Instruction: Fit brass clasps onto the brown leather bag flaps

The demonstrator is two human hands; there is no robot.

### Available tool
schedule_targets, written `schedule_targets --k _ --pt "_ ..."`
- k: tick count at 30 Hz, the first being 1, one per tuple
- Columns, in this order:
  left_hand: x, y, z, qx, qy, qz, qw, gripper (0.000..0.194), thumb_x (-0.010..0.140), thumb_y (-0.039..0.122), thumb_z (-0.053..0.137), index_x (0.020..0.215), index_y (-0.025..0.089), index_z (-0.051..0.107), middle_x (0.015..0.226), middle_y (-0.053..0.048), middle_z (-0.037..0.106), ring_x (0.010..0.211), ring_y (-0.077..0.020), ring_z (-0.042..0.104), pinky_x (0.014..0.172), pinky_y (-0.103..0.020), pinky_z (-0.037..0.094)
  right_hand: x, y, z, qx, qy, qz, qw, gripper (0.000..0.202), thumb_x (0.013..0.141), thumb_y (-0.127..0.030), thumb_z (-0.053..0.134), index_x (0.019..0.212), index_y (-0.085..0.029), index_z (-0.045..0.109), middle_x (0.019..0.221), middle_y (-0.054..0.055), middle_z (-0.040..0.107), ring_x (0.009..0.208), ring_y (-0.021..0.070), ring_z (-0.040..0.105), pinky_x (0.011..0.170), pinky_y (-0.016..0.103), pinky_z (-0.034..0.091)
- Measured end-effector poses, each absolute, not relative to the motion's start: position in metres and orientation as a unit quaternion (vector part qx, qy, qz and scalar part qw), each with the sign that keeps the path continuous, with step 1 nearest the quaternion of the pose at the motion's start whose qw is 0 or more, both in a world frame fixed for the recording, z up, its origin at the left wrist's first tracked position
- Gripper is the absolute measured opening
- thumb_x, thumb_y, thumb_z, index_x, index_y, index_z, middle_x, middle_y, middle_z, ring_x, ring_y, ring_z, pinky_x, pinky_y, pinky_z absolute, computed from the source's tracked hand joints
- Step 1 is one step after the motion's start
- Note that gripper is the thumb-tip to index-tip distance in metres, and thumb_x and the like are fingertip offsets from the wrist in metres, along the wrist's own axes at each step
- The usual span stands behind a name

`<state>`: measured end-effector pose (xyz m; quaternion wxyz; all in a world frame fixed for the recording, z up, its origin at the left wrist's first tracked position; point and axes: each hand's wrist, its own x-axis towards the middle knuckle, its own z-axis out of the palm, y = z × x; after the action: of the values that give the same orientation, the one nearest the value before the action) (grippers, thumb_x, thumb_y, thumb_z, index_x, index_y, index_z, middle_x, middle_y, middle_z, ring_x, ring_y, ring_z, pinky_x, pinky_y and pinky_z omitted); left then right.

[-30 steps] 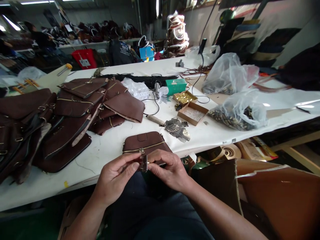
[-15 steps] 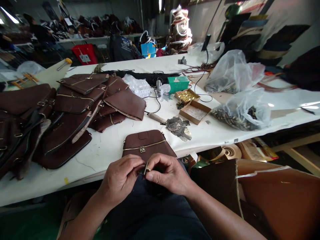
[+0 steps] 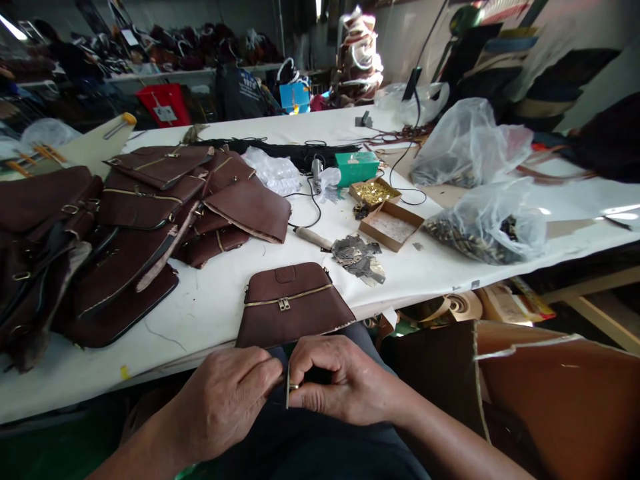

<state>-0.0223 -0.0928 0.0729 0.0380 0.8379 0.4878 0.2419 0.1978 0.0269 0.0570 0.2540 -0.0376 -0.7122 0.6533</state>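
My right hand (image 3: 340,380) pinches a small gold-coloured metal fitting (image 3: 288,388) between thumb and forefinger. The fitting is seen nearly edge-on, as a thin plate with a knob behind it. Just left of it, my left hand (image 3: 223,400) has its fingers closed together; what they hold, if anything, is hidden. Both hands are over my lap, in front of the table's edge. Beyond them a brown leather bag panel (image 3: 293,327) lies flat, crossed by a brass zip with two zip pullers (image 3: 284,304).
Brown bag pieces (image 3: 145,213) are heaped on the left of the table. Behind the panel are thin metal plates (image 3: 357,257), a wooden-handled tool (image 3: 314,237) and boxes of small parts (image 3: 390,227). Plastic bags (image 3: 493,227) stand at right, above a large carton (image 3: 555,387).
Both hands have moved down, off the lower edge of the bag panel, showing more of it. The fitting has turned nearly edge-on and stays in my right hand.
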Motion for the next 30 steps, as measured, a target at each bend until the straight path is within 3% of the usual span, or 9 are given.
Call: schedule_targets --k 2,5,7,9,14,22,27,30 --pt "-0.032 -0.082 0.069 0.841 0.481 0.248 0.022 0.018 0.102 0.009 0.054 0.113 0.020 0.062 0.082 -0.001 0.067 0.069 -0.0172 0.064 0.065 -0.031 0.050 0.195 0.033 0.053 -0.053 -0.710 0.654 0.255 0.016 0.096 -0.028 0.081 0.091 -0.017 0.070 0.090 0.003 0.070 0.082 0.0145 0.066 0.077 0.025 0.052" --pt "-0.053 -0.047 0.051 0.800 0.545 0.251 0.013 0.028 0.106 0.023 0.057 0.133 0.020 0.061 0.118 -0.010 0.075 0.106 -0.0229 0.073 0.090 -0.034 0.058 0.182 0.053 0.038 -0.134 -0.694 0.643 0.294 0.022 0.098 -0.037 0.079 0.091 -0.018 0.069 0.089 0.003 0.068 0.081 0.0154 0.063 0.076 0.027 0.051" --pt "-0.065 -0.017 0.035 0.727 0.654 0.212 -0.006 0.037 0.108 0.032 0.053 0.143 0.018 0.058 0.138 -0.016 0.069 0.128 -0.0298 0.065 0.106 -0.043 0.054 0.169 0.072 0.021 -0.192 -0.687 0.619 0.327 0.023 0.099 -0.040 0.076 0.092 -0.019 0.068 0.090 0.002 0.068 0.083 0.0163 0.062 0.077 0.028 0.050" --pt "-0.074 0.013 0.019 0.677 0.726 0.120 0.005 0.050 0.107 0.042 0.055 0.147 0.012 0.055 0.149 -0.022 0.062 0.137 -0.0371 0.057 0.113 -0.052 0.050 0.154 0.091 0.002 -0.229 -0.695 0.589 0.343 0.022 0.100 -0.040 0.074 0.093 -0.019 0.068 0.090 0.002 0.069 0.085 0.0168 0.062 0.080 0.029 0.050" --pt "-0.079 0.053 -0.001 0.671 0.739 0.041 0.036 0.041 0.099 0.048 0.066 0.121 0.014 0.069 0.125 -0.019 0.071 0.123 -0.0378 0.062 0.103 -0.049 0.052 0.135 0.113 -0.036 -0.269 -0.723 0.542 0.333 0.019 0.101 -0.036 0.071 0.093 -0.020 0.068 0.092 0.002 0.070 0.087 0.0173 0.065 0.084 0.031 0.049" --pt "-0.084 0.053 0.004 0.666 0.737 0.108 0.021 0.025 0.089 0.033 0.077 0.107 0.019 0.066 0.110 -0.011 0.071 0.110 -0.0319 0.065 0.095 -0.042 0.053 0.136 0.108 -0.036 -0.292 -0.718 0.530 0.345 0.017 0.101 -0.036 0.071 0.094 -0.021 0.070 0.092 0.001 0.071 0.086 0.0180 0.064 0.084 0.030 0.050" --pt "-0.090 0.057 0.019 0.686 0.709 0.077 0.147 0.019 0.086 0.031 0.071 0.104 0.024 0.073 0.103 -0.005 0.076 0.094 -0.0279 0.072 0.084 -0.037 0.054 0.134 0.110 -0.034 -0.286 -0.701 0.550 0.351 0.020 0.100 -0.038 0.072 0.091 -0.021 0.069 0.091 0.001 0.071 0.085 0.0177 0.064 0.083 0.030 0.051" --pt "-0.092 0.054 0.031 0.682 0.678 0.121 0.244 0.020 0.084 0.031 0.069 0.101 0.025 0.078 0.098 -0.003 0.079 0.090 -0.0268 0.074 0.085 -0.036 0.058 0.134 0.106 -0.034 -0.278 -0.687 0.564 0.364 0.021 0.100 -0.039 0.073 0.091 -0.020 0.069 0.090 0.001 0.071 0.084 0.0175 0.064 0.082 0.030 0.051"
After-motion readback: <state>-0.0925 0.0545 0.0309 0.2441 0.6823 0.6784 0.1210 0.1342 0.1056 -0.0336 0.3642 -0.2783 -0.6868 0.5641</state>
